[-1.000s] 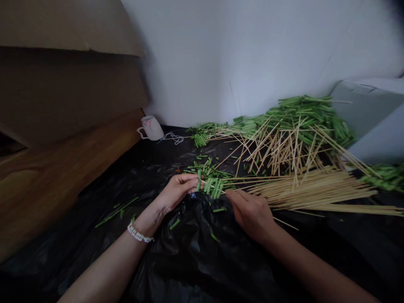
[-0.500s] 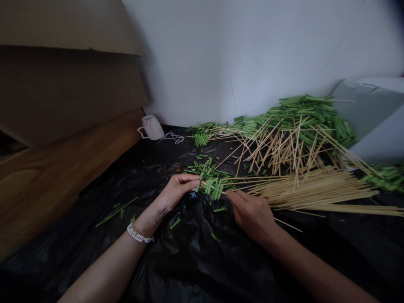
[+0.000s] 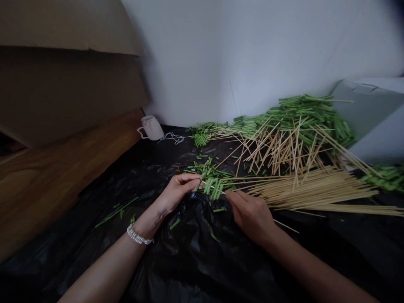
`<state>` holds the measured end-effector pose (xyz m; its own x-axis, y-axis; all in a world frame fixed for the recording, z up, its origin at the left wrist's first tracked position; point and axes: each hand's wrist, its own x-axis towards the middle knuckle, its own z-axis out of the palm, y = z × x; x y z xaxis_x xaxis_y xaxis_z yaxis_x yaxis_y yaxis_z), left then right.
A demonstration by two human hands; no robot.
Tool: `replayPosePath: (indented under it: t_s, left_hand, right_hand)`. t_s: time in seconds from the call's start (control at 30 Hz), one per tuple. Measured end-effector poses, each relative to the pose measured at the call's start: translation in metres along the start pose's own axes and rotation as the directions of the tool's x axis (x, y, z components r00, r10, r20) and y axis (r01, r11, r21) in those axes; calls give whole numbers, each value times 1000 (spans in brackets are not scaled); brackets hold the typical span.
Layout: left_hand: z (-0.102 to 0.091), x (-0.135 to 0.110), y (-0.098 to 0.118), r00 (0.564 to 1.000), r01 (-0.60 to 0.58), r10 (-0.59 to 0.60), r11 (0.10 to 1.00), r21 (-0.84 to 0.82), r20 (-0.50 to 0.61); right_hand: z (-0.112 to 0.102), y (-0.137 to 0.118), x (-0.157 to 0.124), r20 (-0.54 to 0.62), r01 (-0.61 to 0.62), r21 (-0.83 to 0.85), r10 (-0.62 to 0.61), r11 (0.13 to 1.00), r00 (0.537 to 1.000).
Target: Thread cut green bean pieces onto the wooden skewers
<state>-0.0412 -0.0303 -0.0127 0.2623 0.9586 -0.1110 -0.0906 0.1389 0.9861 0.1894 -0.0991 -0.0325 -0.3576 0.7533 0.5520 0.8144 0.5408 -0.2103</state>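
Observation:
My left hand (image 3: 176,191), with a beaded bracelet on the wrist, pinches a short cut green stalk (image 3: 200,182) between thumb and fingertips, at the left end of a thin bamboo skewer (image 3: 286,226). Several green pieces (image 3: 216,188) sit crosswise side by side along that skewer. On its other side my right hand (image 3: 251,212) is closed round the skewer, whose tail pokes out behind the hand to the right. Behind my left fingers lies a small loose heap of green bits (image 3: 206,166).
Black plastic sheeting (image 3: 176,269) covers the surface. Bundled bare skewers (image 3: 318,191) lie right, with scattered skewers (image 3: 280,145) and piled green stalks (image 3: 315,111) behind. A white mug (image 3: 153,128) lies tilted near string (image 3: 173,136). A cardboard box (image 3: 69,84) stands left.
The skewer's tail end has shifted slightly left behind my right hand. Both hands otherwise keep nearly the same place and hold.

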Motion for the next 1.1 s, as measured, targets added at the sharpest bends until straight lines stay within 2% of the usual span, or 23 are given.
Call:
replayPosePath:
  t_s: [0.1, 0.33, 0.67, 0.9, 1.1]
  left_hand:
    - [2, -1, 2, 996, 87, -84, 988, -128, 24]
    - [0, 1, -2, 986, 164, -158, 962, -218, 45]
    - [6, -2, 0, 983, 185, -185, 954, -235, 21]
    - [9, -3, 1, 981, 190, -191, 956, -223, 19]
    - [12, -5, 2, 980, 195, -197, 957, -215, 13]
  right_hand:
    - [-1, 0, 0, -23, 3, 15, -2, 1000, 1000]
    - [1, -1, -1, -14, -10, 48, 10, 999, 1000]
    - [2, -2, -1, 60, -63, 74, 59, 995, 996]
    - [2, -1, 0, -17, -26, 68, 27, 997, 999]
    - [0, -3, 0, 35, -54, 118, 50, 991, 998]
